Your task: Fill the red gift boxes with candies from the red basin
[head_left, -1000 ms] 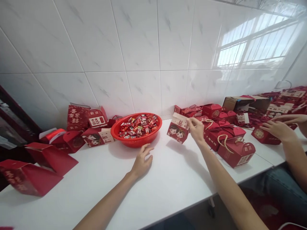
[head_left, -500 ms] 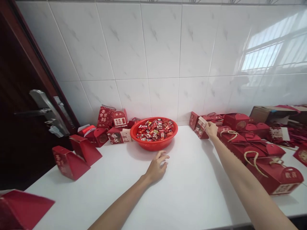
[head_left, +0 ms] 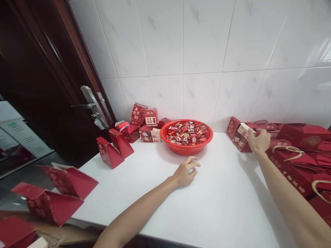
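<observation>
My left hand (head_left: pixel 186 172) hovers over the white table just in front of the red plastic basin (head_left: pixel 186 150), its fingers loosely bent and apart, holding nothing. Small wrapped candies (head_left: pixel 188 133) fill the basin. On the right, my right hand (head_left: pixel 259 142) is beside a small red gift box (head_left: pixel 239 140) with a cream panel and cartoon faces. Thumb and fingers are apart at the box's right edge, with nothing visible between them. That box stands near the wall next to another dark red box side (head_left: pixel 233 126).
Red gift boxes with rope handles (head_left: pixel 292 168) crowd the right side. More boxes (head_left: pixel 150 134) stand left of the basin. Several triangular red boxes (head_left: pixel 111 153) line the table's left edge. A dark door with a metal handle (head_left: pixel 94 106) is at the left, a tiled wall (head_left: pixel 165 62) behind.
The view has swung left, showing more of the door and left-hand boxes. My right hand has loosened from the cartoon-faced box, which stays by the wall. My left hand stays before the basin.
</observation>
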`<state>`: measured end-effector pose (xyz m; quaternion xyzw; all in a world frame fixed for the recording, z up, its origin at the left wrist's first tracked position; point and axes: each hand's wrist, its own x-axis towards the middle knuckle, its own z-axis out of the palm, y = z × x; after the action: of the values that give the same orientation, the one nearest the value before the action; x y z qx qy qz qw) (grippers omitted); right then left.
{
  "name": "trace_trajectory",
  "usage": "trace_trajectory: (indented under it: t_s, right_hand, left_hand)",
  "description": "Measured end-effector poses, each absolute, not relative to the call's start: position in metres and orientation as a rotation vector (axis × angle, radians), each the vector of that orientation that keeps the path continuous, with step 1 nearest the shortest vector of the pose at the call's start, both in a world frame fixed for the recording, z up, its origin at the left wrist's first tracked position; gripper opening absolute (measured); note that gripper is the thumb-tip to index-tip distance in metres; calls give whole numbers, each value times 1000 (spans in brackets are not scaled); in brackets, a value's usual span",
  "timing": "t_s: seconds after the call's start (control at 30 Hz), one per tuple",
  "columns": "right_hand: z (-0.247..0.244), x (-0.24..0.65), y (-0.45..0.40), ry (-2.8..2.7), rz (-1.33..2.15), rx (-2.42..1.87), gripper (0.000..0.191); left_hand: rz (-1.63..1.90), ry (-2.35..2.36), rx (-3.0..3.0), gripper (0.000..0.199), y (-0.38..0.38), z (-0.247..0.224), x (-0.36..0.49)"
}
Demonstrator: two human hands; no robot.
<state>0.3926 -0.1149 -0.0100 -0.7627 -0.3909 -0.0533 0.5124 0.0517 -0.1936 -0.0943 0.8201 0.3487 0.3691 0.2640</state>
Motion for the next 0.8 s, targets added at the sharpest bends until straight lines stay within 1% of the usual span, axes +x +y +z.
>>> trace_trajectory:
  t_s: [0.07, 0.13, 0.17, 0.23, 0.3, 0.33, 0.43, 0.53, 0.6, 0.63, 0.7, 0.73, 0.8]
  right_hand:
    - [-8, 380, -115, -961, -254, -1686, 45]
    - [-8, 356, -119, -1120, -277, -1566, 48]
    - [-9, 340, -123, -1238, -243, -1524, 51]
    - [-13, 302, -139, -1577, -19, -1422, 57]
    - [-18, 260, -163, -1961, 229, -1211, 62]
    - [-21, 241, -178, -2134, 284, -1080, 63]
    - [-27, 196, -224, -2421, 234, -688, 66]
    - [-40, 174, -259, -2523, 238, -433, 57]
    - [-58, 165, -276, -2504, 256, -321, 51]
    - [-69, 160, -282, -2472, 238, -262, 49]
    - [-92, 149, -294, -2339, 127, -110, 47]
    - [-103, 143, -298, -2229, 47, -46, 45]
    - [-121, 133, -303, -2180, -76, -8, 27]
  left_hand:
    - [1057, 944, 2225, 28, -192, -84, 46]
    - [1184, 962, 2250, 25, -190, -68, 37]
    - [1281, 972, 2276, 23, -189, -58, 31]
    - [1463, 994, 2307, 21, -189, -37, 16]
    - [1587, 1056, 2321, 20, -189, -16, -3]
    - [1625, 1104, 2331, 19, -190, -6, -14]
    - [1686, 1269, 2358, 18, -190, 26, -51]
    - [1724, 1433, 2325, 18, -184, 70, -83]
    - [1543, 1580, 2276, 21, -177, 106, -99]
    - [1377, 1648, 2263, 24, -172, 125, -106]
    - [965, 1811, 2229, 31, -165, 160, -119]
    - [695, 1900, 2198, 32, -164, 174, -127]
    - [264, 2111, 2032, 30, -167, 193, -150]
